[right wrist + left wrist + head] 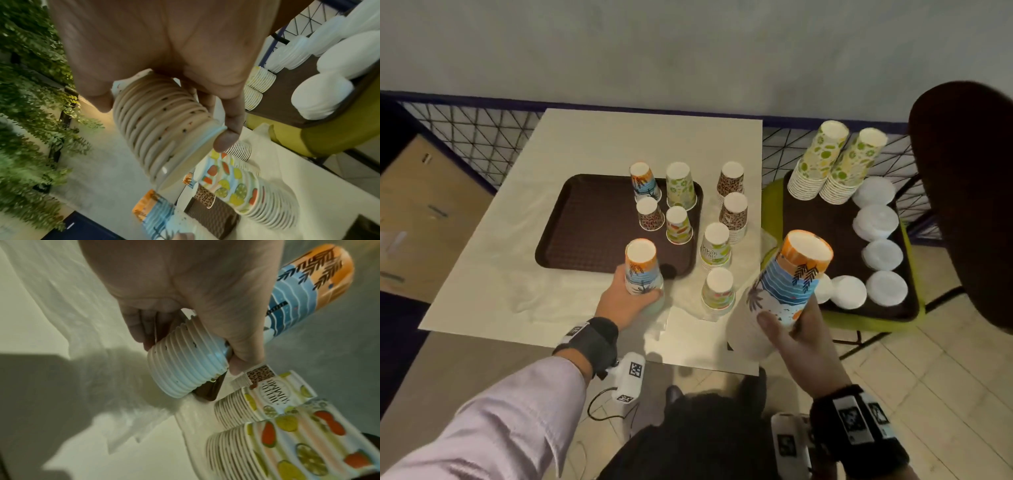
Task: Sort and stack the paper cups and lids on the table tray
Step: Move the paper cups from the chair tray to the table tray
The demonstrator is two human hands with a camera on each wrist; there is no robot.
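Note:
My left hand grips a stack of upside-down beach-print cups at the front edge of the brown tray on the table; its stacked rims show in the left wrist view. My right hand holds a second, taller stack of the same beach-print cups in the air over the table's right edge, tilted; its rims fill the right wrist view. Several upside-down cups stand on the tray's right part, among them a lime-print cup and a leopard-print cup.
Stacks of cups stand on the white table right of the tray: leopard, lime, fruit-print. A second brown tray on a green stool carries two tall lime-print stacks and piles of white lids. A dark chair back looms at right.

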